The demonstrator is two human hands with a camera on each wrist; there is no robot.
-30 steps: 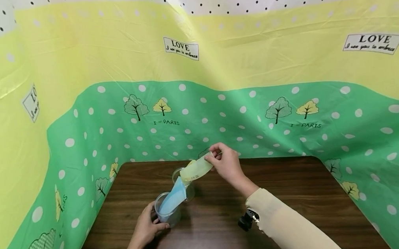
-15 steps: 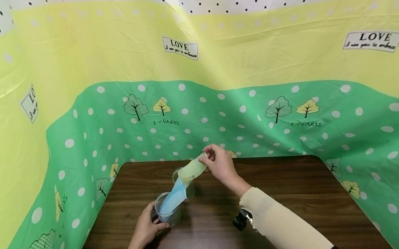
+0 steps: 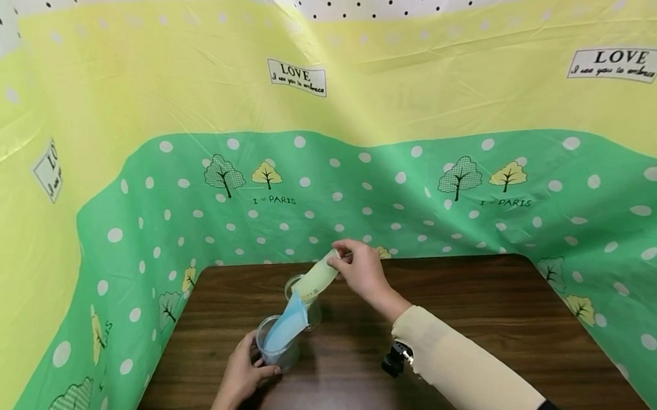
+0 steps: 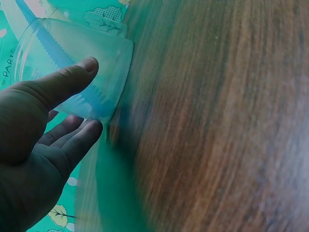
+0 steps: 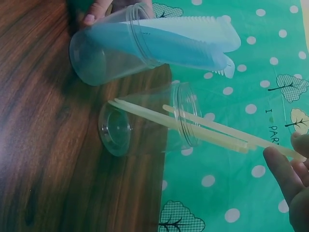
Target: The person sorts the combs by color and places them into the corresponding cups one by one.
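My left hand [image 3: 240,374] grips a clear plastic jar [image 3: 283,360], its thumb along the wall in the left wrist view. Flat blue plastic pieces with toothed edges [image 5: 178,48] stick out of this jar, along with a whitish one [image 5: 193,26]. Beyond it stands a second clear jar [image 5: 116,133] with thin yellow pieces [image 5: 149,116] leaning in it. Between thumb and fingers, my right hand [image 3: 364,271] pinches a flat pale yellow plastic strip [image 3: 318,277]. The strip's lower end lies inside the second jar's mouth in the right wrist view.
Both jars stand on a dark wood-grain table [image 3: 444,318]. A green and yellow printed cloth [image 3: 373,181] hangs around the back and sides. A small black device [image 3: 397,360] sits at the right sleeve.
My right hand has moved a little to the left with the yellow strip, toward the second jar, then stayed nearly still. The left hand and its jar have hardly moved.
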